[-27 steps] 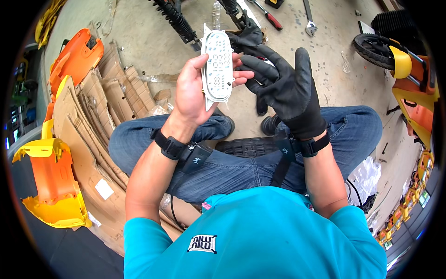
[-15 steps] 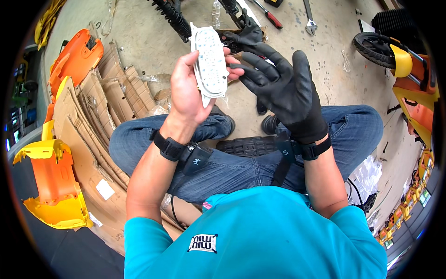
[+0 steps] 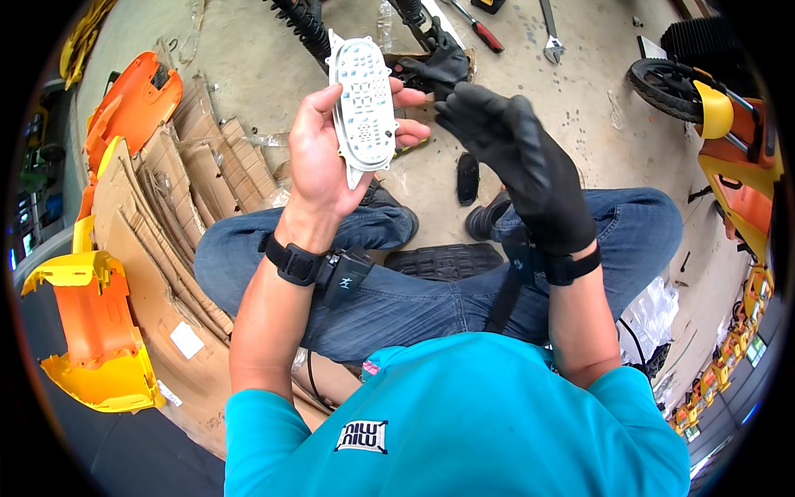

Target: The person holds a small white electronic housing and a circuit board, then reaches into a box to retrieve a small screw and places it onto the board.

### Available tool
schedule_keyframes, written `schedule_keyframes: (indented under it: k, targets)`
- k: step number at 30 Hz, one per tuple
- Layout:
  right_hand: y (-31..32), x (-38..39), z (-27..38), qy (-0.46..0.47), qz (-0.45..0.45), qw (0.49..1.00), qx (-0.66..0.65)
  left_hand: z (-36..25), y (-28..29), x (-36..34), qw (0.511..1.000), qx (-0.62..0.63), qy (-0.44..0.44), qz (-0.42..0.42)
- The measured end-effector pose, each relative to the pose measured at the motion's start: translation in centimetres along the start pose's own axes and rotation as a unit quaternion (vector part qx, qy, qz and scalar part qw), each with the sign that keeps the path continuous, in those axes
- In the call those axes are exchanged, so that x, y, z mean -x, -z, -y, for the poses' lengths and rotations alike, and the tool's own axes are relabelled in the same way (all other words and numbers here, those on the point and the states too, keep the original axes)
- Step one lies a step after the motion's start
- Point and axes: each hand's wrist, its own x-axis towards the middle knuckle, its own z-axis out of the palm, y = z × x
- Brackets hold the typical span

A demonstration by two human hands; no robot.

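My bare left hand (image 3: 313, 161) holds up a white oval display panel (image 3: 364, 103) dotted with small segments, its thumb on the near-left edge and its fingers behind, tips showing at the right. The panel stands tilted, with a pointed tab at its lower end. To its right, apart from it, my right hand (image 3: 534, 178) wears a black work glove. Its fingers are stretched and lie close together, with nothing visible in them. Beyond both hands a loose black glove (image 3: 443, 66) lies on something dark on the floor.
Flattened cardboard sheets (image 3: 157, 240) are stacked at the left, beside orange and yellow plastic body panels (image 3: 95, 319). An adjustable wrench (image 3: 552, 37) and a red-handled tool (image 3: 487, 35) lie at the far side. A small wheel (image 3: 662, 87) with orange-yellow bodywork stands at the right.
My left hand has shifted slightly left and turned the panel's face more into view. My right hand has drawn away from it, its fingers coming together.
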Motion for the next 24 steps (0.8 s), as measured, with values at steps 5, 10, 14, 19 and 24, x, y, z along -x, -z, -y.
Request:
schedule_keyframes:
  k: [5,10,14,19,24]
  targets:
    - [0.2,-0.3,-0.9,-0.015,-0.065,0.970,0.233,0.8,-1.2,0.2,0.996,-0.041,0.006,0.084]
    - [-0.2,-0.5,-1.1,-0.085,-0.037,0.968,0.232,1.5,-1.1,0.4,0.995,-0.055,0.044,0.074]
    - [-0.2,-0.6,-1.4,-0.072,-0.026,0.971,0.226,1.9,-0.8,0.3,0.993,-0.073,0.053,0.079]
    - [-0.4,-0.6,-1.5,-0.034,-0.019,0.974,0.222,2.0,-0.9,0.2,0.991,-0.112,0.043,0.062]
    - [-0.1,-0.7,-1.6,-0.049,0.016,0.975,0.216,1.9,-0.9,0.3,0.988,-0.138,0.038,0.049]
